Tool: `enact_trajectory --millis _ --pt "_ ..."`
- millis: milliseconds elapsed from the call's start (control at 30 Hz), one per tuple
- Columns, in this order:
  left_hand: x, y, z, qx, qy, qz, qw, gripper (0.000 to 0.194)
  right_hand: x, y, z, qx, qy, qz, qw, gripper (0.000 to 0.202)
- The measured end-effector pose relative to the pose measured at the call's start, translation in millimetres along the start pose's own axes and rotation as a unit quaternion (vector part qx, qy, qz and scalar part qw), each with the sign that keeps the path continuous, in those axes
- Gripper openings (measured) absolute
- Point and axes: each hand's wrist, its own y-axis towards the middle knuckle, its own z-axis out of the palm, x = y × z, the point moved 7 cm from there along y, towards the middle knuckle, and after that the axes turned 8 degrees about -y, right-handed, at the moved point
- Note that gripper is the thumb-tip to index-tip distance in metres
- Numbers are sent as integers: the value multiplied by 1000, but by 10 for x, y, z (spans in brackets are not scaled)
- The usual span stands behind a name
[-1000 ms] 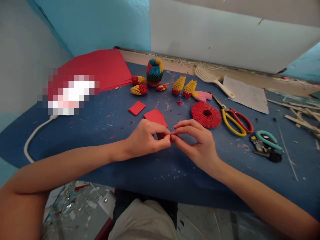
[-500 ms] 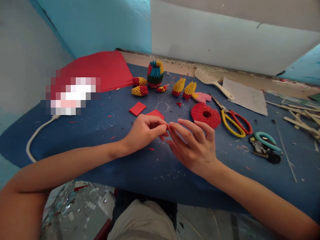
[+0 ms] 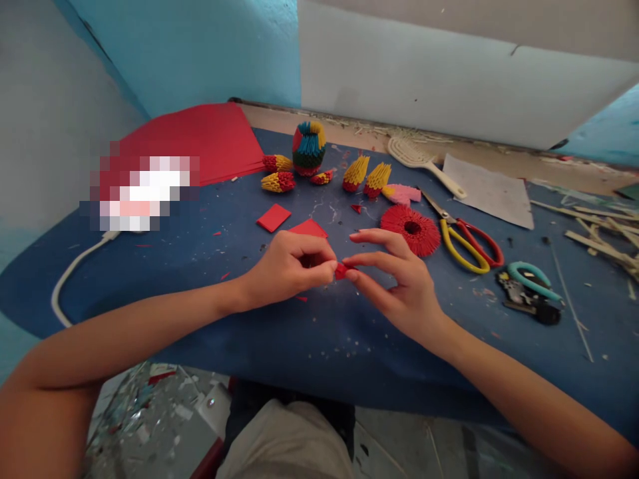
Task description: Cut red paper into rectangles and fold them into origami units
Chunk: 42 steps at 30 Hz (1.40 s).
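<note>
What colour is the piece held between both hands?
The piece is red, seen best in the head view.

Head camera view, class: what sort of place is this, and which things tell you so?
Probably a paper-craft workspace: the blue table bears a stack of red paper sheets, a multicoloured vase-like model, seemingly built from folded paper, and scissors with one yellow and one red handle.

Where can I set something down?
Mostly free: speckled blue tabletop between left hand, right hand and its near edge; also between left hand and curved white cable. Crowded: beyond right hand, around red pleated ring and red-yellow-handled metal scissors.
</note>
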Motion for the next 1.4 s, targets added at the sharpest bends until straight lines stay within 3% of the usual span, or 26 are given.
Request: enact_trajectory --millis 133,333,433,500,600,667,833,1067,1267,1400 --pt "-43 -8 41 20 32 28 999 14 -31 24 42 19 43 14 999 3" --pt "80 -2 183 131 -76 -41 988 29 -54 -7 71 48 62 32 996 8" --pt "117 4 212 158 -69 -53 983 26 -48 -16 82 51 57 27 997 6" --pt "123 19 179 134 -34 -48 989 18 -74 -10 80 37 59 38 997 0" --pt "74 38 69 51 -10 -16 999 15 -172 -6 59 -1 92 89 992 19" --pt "36 37 27 18 -9 2 1000 16 -218 -11 57 -12 128 116 985 20" --pt "20 30 45 24 15 18 999 14 -187 -21 60 4 204 113 972 3" --pt "51 23 74 36 57 28 997 10 -182 -15 66 15 165 122 979 2" --pt "-207 -45 59 -52 125 162 977 9 -213 -71 169 18 282 172 944 4" --pt "-214 -86 43 -77 125 168 975 9 -236 -91 235 0 352 181 918 5"
